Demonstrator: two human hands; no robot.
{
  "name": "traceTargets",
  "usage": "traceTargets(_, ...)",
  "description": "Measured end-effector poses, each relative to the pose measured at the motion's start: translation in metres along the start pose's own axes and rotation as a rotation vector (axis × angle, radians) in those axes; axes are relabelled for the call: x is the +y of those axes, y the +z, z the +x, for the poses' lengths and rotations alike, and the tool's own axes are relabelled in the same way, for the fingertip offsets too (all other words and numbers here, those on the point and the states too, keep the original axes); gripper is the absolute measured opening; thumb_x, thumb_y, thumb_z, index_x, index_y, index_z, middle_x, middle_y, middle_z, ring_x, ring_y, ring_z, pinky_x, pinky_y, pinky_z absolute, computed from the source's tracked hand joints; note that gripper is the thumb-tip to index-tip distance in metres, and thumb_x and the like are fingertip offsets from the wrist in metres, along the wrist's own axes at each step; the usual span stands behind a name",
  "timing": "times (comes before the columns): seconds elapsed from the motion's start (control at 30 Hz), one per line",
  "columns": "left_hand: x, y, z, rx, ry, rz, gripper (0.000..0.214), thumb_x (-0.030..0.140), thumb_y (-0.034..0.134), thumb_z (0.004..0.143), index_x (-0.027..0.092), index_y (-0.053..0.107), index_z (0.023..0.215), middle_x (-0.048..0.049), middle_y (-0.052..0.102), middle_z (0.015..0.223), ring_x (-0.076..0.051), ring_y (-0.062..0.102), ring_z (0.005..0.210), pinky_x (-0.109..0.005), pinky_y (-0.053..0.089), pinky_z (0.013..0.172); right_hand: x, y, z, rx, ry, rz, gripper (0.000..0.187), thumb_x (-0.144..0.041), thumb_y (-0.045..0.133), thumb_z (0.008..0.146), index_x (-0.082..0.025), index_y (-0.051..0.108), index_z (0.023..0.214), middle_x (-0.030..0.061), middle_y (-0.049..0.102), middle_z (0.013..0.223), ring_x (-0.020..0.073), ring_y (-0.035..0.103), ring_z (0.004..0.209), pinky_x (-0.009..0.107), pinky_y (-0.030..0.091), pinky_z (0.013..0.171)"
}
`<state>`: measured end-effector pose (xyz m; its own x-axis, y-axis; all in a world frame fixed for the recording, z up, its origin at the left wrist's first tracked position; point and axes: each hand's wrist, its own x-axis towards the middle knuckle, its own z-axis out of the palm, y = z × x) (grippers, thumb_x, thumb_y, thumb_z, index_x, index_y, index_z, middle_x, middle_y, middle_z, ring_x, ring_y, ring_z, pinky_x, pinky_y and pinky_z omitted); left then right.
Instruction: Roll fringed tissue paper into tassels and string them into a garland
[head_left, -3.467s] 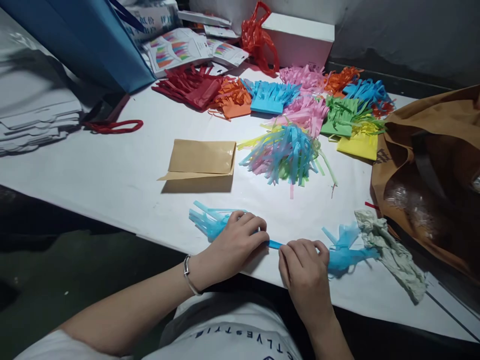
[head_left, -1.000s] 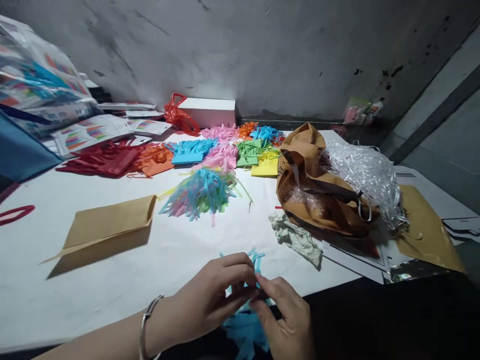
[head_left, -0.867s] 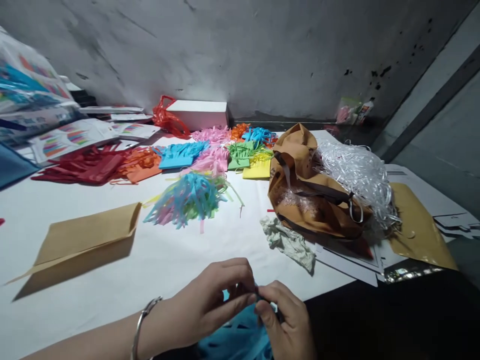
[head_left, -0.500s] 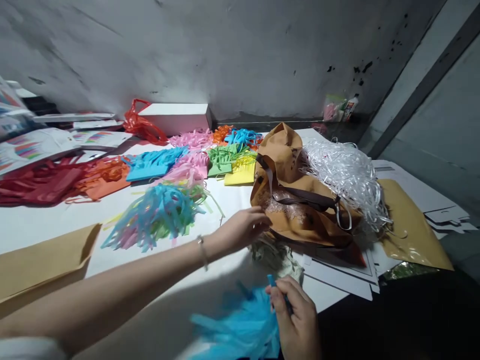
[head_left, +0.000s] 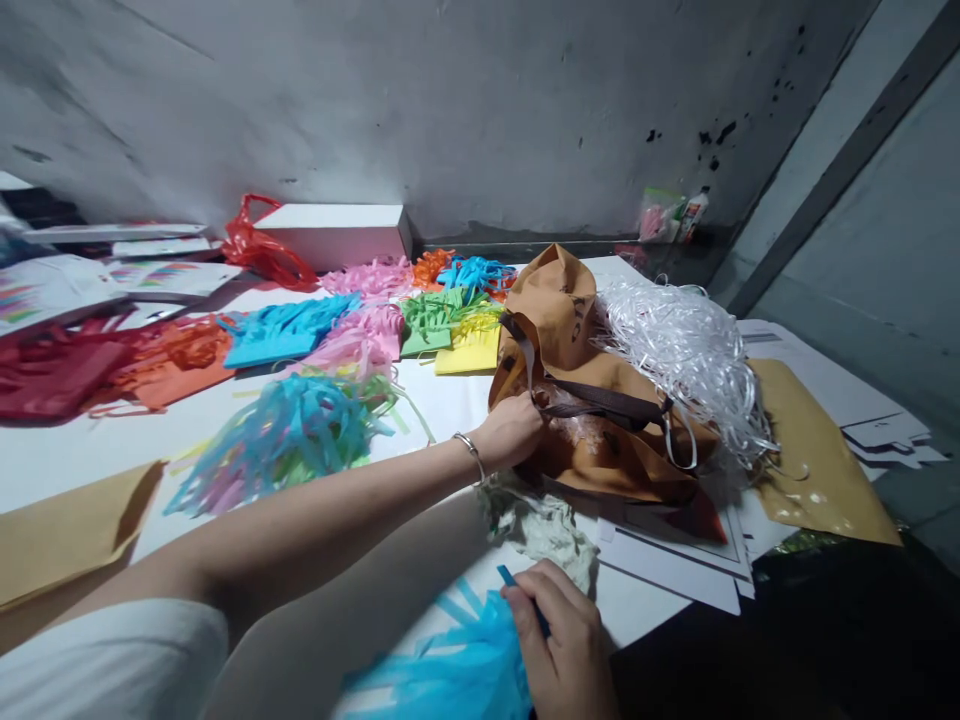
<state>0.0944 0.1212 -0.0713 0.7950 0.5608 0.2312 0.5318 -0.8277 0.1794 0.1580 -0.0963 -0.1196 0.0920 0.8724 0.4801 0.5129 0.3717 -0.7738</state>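
My right hand is closed around the twisted top of a blue tissue-paper tassel, whose fringe spreads to the left. A short rolled stub sticks up past my thumb. My left hand reaches into the mouth of a brown fabric bag with dark straps; its fingertips are hidden there, beside some clear plastic. Below that hand lies a crumpled pale grey-green paper. Left of the left forearm rests a pile of mixed blue, pink, green and yellow tissue fringes.
Fringed paper bundles in dark red, orange, blue, pink, green and yellow line the table. A white box stands by the wall. White shredded strips and a tan envelope lie right; a brown envelope lies left.
My left hand has moved right and into the brown bag's mouth. My right hand, still holding the blue tassel, sits slightly lower and further left. The view has shifted a little.
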Motion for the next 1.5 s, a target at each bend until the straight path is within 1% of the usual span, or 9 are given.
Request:
traceTargets(0.17,0.024,-0.032,-0.05,-0.036,0.039,-0.19,0.005,0.012,0.061,0.086,0.013,0.064,0.088,-0.0062,0.066,0.087,-0.015,0.063,0.076,-0.023,0.052,0.069,-0.002,-0.003,-0.003,0.054,0.025,-0.032,0.021,-0.019,0.047,0.1,-0.021,0.063,0.087,0.0008,0.064,0.076,0.0129,0.064,0.071,0.02,0.049,0.067)
traceTargets(0.3,0.04,-0.058,-0.119,-0.027,-0.023,-0.631,0.008,0.021,0.058,0.091,0.014,0.061,0.086,-0.0026,0.063,0.078,-0.01,0.055,0.062,-0.018,0.047,0.058,-0.01,-0.006,-0.009,0.117,0.009,-0.034,0.017,-0.014,0.05,0.098,-0.019,0.065,0.092,0.0022,0.064,0.081,0.0121,0.065,0.075,0.019,0.052,0.072)
traceTargets(0.43,0.049,-0.071,-0.176,-0.034,-0.172,-0.844,0.012,0.024,0.061,0.089,0.013,0.063,0.086,-0.0052,0.068,0.079,-0.011,0.059,0.065,-0.019,0.05,0.061,-0.034,-0.004,-0.013,0.038,-0.073,0.018,0.019,-0.009,0.051,0.097,-0.018,0.065,0.105,0.0029,0.065,0.085,0.0115,0.066,0.079,0.019,0.052,0.075)
traceTargets(0.6,0.053,-0.081,-0.221,-0.017,-0.317,-0.899,0.01,0.022,0.064,0.085,0.012,0.066,0.084,-0.0052,0.069,0.075,-0.011,0.061,0.062,-0.018,0.05,0.059,-0.065,0.009,-0.014,-0.064,-0.19,0.001,0.02,-0.007,0.053,0.095,-0.016,0.065,0.108,0.0044,0.065,0.085,0.0136,0.064,0.079,0.023,0.053,0.075)
traceTargets(0.97,0.055,-0.096,-0.276,0.031,-0.363,-0.881,0.009,0.017,0.064,0.083,0.012,0.069,0.089,-0.0041,0.071,0.078,-0.011,0.065,0.066,-0.018,0.052,0.062,-0.097,0.023,-0.008,-0.345,-0.361,-0.148,0.013,-0.007,0.054,0.094,-0.016,0.062,0.093,0.0036,0.058,0.072,0.0167,0.052,0.069,0.03,0.042,0.066)
traceTargets(1.1,0.058,-0.098,-0.286,0.045,-0.333,-0.882,0.009,0.014,0.062,0.084,0.012,0.069,0.089,-0.0041,0.071,0.081,-0.011,0.064,0.066,-0.018,0.052,0.062,-0.106,0.022,-0.001,-0.467,-0.356,-0.18,0.016,-0.009,0.052,0.095,-0.018,0.059,0.085,0.0022,0.056,0.07,0.0168,0.049,0.067,0.032,0.038,0.066)
traceTargets(1.3,0.061,-0.095,-0.296,0.077,-0.327,-0.928,0.01,0.013,0.063,0.083,0.013,0.071,0.09,-0.0044,0.071,0.082,-0.011,0.064,0.07,-0.019,0.05,0.063,-0.113,0.03,-0.004,-0.531,-0.294,-0.147,0.016,-0.013,0.048,0.098,-0.02,0.059,0.09,0.0014,0.058,0.073,0.0171,0.052,0.069,0.031,0.039,0.068)
traceTargets(1.4,0.061,-0.089,-0.304,0.032,-0.391,-1.148,0.014,0.023,0.061,0.09,0.014,0.071,0.095,-0.0056,0.071,0.084,-0.013,0.065,0.072,-0.022,0.054,0.066,-0.113,0.034,-0.008,-0.539,-0.262,-0.139,0.021,-0.014,0.044,0.1,-0.021,0.057,0.084,0.0007,0.058,0.073,0.016,0.053,0.068,0.029,0.041,0.068)
traceTargets(1.5,0.063,-0.084,-0.311,-0.011,-0.482,-1.349,0.024,0.033,0.057,0.094,0.013,0.069,0.098,-0.0047,0.068,0.077,-0.013,0.065,0.066,-0.023,0.055,0.062,-0.11,0.038,-0.012,-0.557,-0.256,-0.103,0.012,-0.021,0.048,0.101,-0.021,0.06,0.097,0.0017,0.064,0.081,0.0161,0.058,0.074,0.027,0.045,0.068)
